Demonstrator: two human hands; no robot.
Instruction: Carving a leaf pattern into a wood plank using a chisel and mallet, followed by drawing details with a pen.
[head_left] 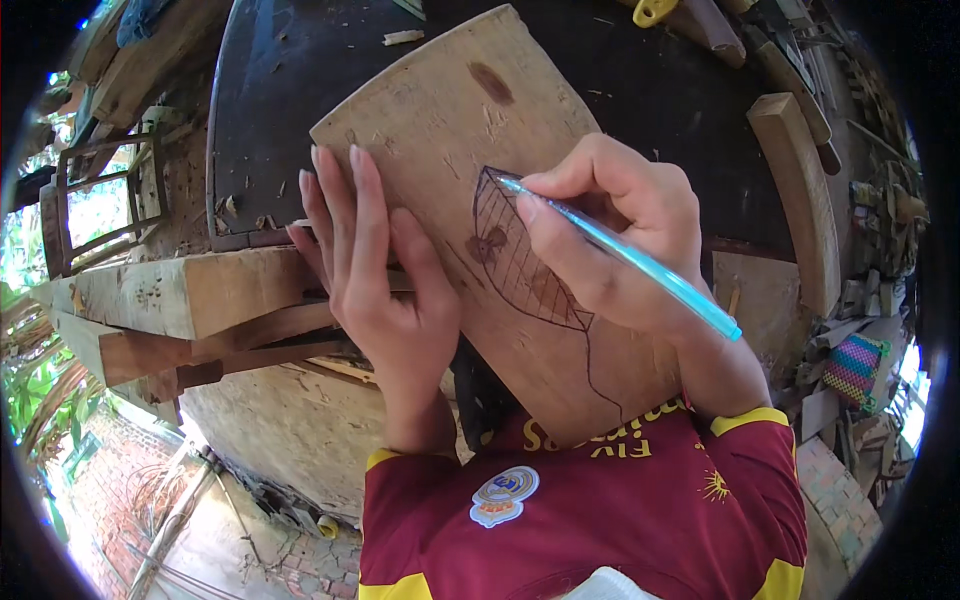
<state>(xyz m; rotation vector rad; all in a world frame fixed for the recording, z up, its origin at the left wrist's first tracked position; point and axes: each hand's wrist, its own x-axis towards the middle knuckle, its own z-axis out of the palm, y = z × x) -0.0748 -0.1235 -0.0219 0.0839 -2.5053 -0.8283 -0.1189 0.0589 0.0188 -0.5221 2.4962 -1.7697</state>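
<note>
A wooden board (420,130) lies slanted before me, its near end against my maroon shirt. Drawn on it in dark ink is a leaf outline (525,255) with hatched lines inside and a wavy stem running down toward me. My right hand (625,225) pinches a translucent turquoise pen (650,265), its tip at the leaf's upper point. My left hand (375,245) rests along the board's left edge, fingers stretched out and thumb apart, holding nothing. A dark knot marks the wood near the far end, another inside the leaf.
Under the board is a dark tabletop (285,110) with wood chips. Thick timber pieces (200,290) are stacked at the left. A curved wooden piece (800,200) stands at the right, with a yellow handle (655,10) at the far edge. A woven, colourful item (856,370) lies among scraps.
</note>
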